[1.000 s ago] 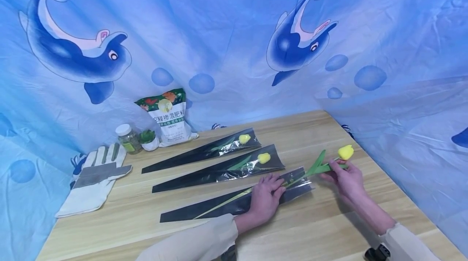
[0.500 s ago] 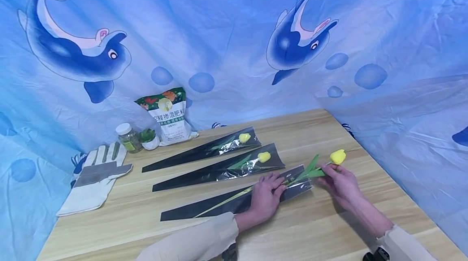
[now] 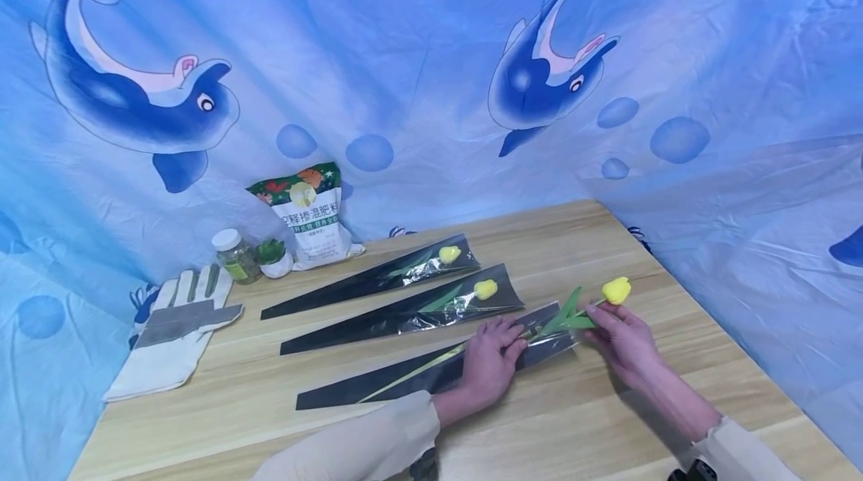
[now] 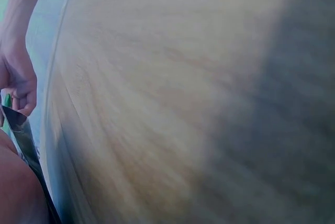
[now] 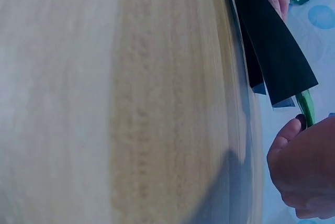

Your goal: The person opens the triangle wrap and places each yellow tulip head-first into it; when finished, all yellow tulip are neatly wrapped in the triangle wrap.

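In the head view my left hand (image 3: pixel 490 361) rests across the nearest black flower sleeve (image 3: pixel 377 385), fingers and thumb spread over its clear front near the wide end. Inside that sleeve a long pale-green stem (image 3: pixel 411 372) runs toward the narrow tip. My right hand (image 3: pixel 627 342) pinches the yellow tulip (image 3: pixel 616 290) just below its bloom, to the right of the sleeve's mouth. The tulip's green leaves (image 3: pixel 565 316) overlap the mouth. From the right wrist view, the sleeve's dark underside (image 5: pixel 272 51) shows with its wide end raised, beside the right hand (image 5: pixel 303 166).
Two filled sleeves, a far one (image 3: pixel 364 282) and a middle one (image 3: pixel 377 320), lie behind, each with a yellow tulip. A fertilizer bag (image 3: pixel 310 219), small potted succulent (image 3: pixel 273 258), lidded jar (image 3: pixel 236 256) and work glove (image 3: pixel 171 335) stand or lie at the table's back left.
My right hand has moved left with the tulip, bringing its leaves further over the sleeve's mouth. The left hand has stayed on the sleeve.
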A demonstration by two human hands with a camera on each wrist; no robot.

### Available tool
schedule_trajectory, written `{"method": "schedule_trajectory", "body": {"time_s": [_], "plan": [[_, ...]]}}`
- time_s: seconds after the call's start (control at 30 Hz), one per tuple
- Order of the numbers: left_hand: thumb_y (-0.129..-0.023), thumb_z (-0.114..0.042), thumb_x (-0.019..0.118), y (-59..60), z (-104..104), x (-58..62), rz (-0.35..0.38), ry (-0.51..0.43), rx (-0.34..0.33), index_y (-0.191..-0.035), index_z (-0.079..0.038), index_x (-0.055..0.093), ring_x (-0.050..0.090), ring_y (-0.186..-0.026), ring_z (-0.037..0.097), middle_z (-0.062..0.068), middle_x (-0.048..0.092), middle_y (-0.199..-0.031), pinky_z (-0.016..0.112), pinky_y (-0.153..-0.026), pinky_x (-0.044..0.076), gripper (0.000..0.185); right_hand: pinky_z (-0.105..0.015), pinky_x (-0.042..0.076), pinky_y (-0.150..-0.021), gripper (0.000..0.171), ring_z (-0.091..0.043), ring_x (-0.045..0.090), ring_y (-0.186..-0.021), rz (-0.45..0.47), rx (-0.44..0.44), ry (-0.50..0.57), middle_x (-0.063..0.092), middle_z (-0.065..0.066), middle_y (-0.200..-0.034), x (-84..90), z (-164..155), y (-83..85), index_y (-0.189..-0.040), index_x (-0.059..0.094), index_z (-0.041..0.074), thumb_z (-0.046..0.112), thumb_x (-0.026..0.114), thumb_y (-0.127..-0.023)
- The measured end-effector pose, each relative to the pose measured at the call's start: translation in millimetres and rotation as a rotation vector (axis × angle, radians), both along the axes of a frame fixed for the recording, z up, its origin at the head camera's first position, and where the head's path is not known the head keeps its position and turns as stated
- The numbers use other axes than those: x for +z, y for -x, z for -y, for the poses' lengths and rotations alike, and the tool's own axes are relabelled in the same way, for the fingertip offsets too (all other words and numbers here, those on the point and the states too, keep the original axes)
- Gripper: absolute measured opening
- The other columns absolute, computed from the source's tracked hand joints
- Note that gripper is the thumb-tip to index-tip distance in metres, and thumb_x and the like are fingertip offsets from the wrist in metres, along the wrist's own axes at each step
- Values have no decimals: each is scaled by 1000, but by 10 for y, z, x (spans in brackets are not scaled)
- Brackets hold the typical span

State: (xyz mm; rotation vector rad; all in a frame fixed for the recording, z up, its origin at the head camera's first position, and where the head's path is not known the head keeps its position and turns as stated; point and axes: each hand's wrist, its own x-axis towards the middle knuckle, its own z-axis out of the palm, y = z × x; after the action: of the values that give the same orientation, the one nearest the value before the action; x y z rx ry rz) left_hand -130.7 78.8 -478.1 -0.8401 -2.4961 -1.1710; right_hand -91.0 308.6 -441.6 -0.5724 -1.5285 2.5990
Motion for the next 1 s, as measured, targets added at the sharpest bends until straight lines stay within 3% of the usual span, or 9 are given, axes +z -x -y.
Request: {"method": "schedule_trajectory", "body": {"time_s": [0.27, 0.7, 1.0], "plan": [[-89, -17, 75, -3, -9, -6, 0, -4, 1, -116, -6, 75, 61, -120, 33, 12, 67, -125, 49, -106, 43, 29, -25, 57, -79, 19, -11, 70, -79, -42, 21, 55, 73, 1, -87, -4, -22, -35, -90, 67, 17, 12, 55, -104], [-88, -15, 76, 0, -47, -24, 16, 2, -4, -117, -6, 74, 60, -121, 34, 13, 67, -126, 50, -107, 41, 30, -25, 57, -81, 20, -11, 70, -80, 50, 81, -3, 73, -2, -89, -8, -17, -63, -90, 74, 16, 8, 59, -101], [-90, -19, 74, 13, -34, -21, -11, 130, -8, -115, -8, 76, 61, -120, 33, 11, 69, -123, 47, -107, 42, 27, -34, 56, -88, 16, -18, 71, -89, 47, 213, -49, 71, -8, -95, -78, -115, -96, -99, 70, 7, -3, 57, -99]]}}
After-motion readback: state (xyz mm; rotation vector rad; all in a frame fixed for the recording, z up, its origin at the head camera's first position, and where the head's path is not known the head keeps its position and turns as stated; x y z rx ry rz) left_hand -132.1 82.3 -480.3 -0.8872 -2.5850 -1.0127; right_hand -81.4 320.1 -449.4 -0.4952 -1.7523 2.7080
